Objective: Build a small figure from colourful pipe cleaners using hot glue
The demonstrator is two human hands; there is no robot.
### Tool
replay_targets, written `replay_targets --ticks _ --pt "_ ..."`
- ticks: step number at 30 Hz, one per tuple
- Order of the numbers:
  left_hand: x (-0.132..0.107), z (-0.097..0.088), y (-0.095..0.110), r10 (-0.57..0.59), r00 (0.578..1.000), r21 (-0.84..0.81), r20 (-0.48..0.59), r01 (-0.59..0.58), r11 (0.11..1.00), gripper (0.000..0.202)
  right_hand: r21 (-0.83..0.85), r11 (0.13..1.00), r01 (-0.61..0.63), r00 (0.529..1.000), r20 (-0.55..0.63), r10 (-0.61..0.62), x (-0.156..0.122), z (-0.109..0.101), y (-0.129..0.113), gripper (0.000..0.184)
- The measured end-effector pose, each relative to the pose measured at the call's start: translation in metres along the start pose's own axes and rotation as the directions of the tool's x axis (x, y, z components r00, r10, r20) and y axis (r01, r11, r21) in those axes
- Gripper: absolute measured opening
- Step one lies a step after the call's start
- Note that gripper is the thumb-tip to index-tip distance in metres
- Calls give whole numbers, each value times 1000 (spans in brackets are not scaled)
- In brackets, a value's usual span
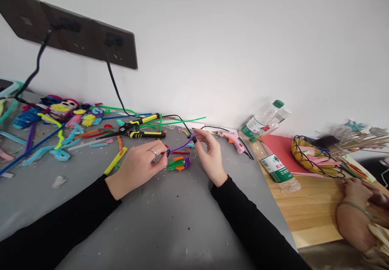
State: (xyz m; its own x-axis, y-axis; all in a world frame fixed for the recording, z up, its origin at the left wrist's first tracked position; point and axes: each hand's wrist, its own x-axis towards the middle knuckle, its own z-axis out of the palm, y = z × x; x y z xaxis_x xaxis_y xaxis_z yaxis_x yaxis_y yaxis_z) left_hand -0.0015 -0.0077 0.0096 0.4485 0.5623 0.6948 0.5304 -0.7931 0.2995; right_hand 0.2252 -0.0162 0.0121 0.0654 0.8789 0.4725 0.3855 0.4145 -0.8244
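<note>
A purple pipe cleaner (181, 145) stretches between my two hands above the grey table (170, 221). My left hand (138, 166) pinches its near end with thumb and forefinger; a ring shows on one finger. My right hand (209, 154) pinches the far end with fingertips. Just below them lies a small bundle of green and orange pipe cleaner pieces wound with purple (180, 163). Both arms wear black sleeves.
Yellow-handled pliers (133, 130) and a heap of coloured pipe cleaners (60, 128) lie at the left. A pink glue gun (232, 138) and plastic bottles (275, 166) sit right. On the wooden table, a wire basket (314, 156) and another person's hands (358, 205).
</note>
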Motion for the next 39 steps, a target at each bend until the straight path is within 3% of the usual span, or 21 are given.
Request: replay_targets --ticks 3,7,11,16,22,28,34,39 --pt "-3 2 -2 -87 996 11 -8 87 996 18 13 1000 -10 1000 -21 10 0 0 1 19" --pt "-1 3 -6 -195 975 83 -108 204 975 13 -16 1000 -7 1000 1 7 0 1 2 8" --pt "2 2 -6 -46 987 213 -154 79 974 22 -35 998 61 995 75 -59 -4 5 0 8" --pt "-2 7 -2 107 994 211 6 -106 972 18 -24 994 111 979 177 -105 -9 11 -9 10" --pt "-3 9 -5 134 991 230 29 -137 964 30 -117 956 268 946 219 -239 -13 12 -9 18" --pt "-2 8 -3 205 978 275 42 -208 939 26 -324 820 471 868 333 -367 -12 10 -11 18" --pt "-3 11 -1 243 969 311 41 -243 919 25 -445 717 536 838 380 -391 -13 11 -12 16" --pt "-2 10 -1 242 969 301 43 -244 922 30 -457 708 538 840 357 -408 -13 15 -9 16"
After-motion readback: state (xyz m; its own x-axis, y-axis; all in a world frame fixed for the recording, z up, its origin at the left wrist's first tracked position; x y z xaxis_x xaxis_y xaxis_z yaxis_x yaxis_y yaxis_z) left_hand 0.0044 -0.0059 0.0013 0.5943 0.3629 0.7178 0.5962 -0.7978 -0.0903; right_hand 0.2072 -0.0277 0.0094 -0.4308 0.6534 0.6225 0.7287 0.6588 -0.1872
